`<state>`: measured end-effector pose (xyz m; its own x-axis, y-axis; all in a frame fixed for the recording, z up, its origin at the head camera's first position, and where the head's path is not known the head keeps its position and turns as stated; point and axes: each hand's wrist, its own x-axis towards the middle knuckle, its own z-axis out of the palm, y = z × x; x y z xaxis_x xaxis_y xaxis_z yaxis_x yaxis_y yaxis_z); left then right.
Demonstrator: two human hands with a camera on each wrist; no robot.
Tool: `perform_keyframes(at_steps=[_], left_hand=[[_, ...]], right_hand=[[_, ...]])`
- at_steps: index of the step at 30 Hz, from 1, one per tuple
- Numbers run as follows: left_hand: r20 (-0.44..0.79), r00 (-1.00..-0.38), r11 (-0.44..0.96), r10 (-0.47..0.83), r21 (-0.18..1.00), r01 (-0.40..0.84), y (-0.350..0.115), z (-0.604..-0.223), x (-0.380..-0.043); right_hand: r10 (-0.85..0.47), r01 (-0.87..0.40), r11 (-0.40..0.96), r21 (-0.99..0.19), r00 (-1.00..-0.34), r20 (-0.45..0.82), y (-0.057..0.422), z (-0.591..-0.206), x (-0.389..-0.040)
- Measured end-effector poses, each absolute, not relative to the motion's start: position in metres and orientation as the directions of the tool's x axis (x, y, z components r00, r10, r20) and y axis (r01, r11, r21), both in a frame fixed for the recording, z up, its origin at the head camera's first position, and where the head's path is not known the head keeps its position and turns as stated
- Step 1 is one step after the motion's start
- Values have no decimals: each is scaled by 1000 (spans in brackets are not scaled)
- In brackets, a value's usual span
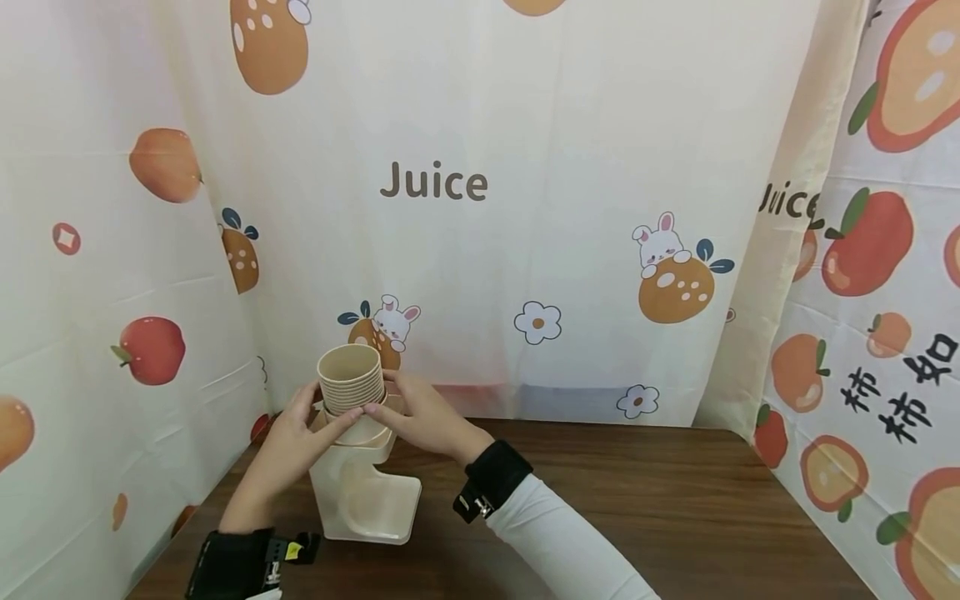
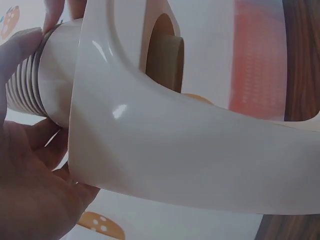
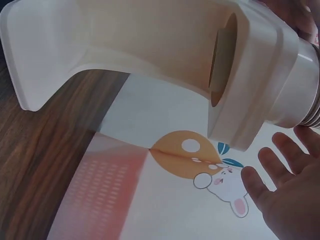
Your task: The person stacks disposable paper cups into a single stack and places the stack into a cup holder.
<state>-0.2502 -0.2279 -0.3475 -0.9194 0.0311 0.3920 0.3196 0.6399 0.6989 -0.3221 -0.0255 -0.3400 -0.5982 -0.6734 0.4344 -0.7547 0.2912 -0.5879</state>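
Note:
A stack of beige paper cups stands upright, mouths up, in the top collar of a cream plastic cup dispenser. My left hand holds the stack from the left, thumb across its front. From the other side my right hand holds it too, and the two thumb tips nearly meet. In the left wrist view the ribbed cup rims sit between thumb and fingers. The right wrist view has several right fingers spread beside the collar. A cup's lower end shows in the dispenser's underside opening.
The dispenser's flat base rests on a dark wooden table, near its left side. Printed fabric curtains hang behind and at both sides. Each wrist wears a black strap with a small camera.

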Motion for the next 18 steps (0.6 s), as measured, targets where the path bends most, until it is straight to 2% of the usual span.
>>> perform_keyframes(at_steps=[5, 13, 18], left_hand=[[412, -911, 609, 37, 713, 347, -226, -350, -251], [424, -905, 578, 28, 732, 361, -227, -352, -250], [481, -877, 500, -1, 760, 416, -228, -350, -252]], right_hand=[[-666, -735, 334, -590, -627, 404, -24, -343, -323], [-681, -752, 304, -585, -601, 418, -24, -345, -325], [-631, -681, 309, -664, -669, 393, -26, -340, -323]])
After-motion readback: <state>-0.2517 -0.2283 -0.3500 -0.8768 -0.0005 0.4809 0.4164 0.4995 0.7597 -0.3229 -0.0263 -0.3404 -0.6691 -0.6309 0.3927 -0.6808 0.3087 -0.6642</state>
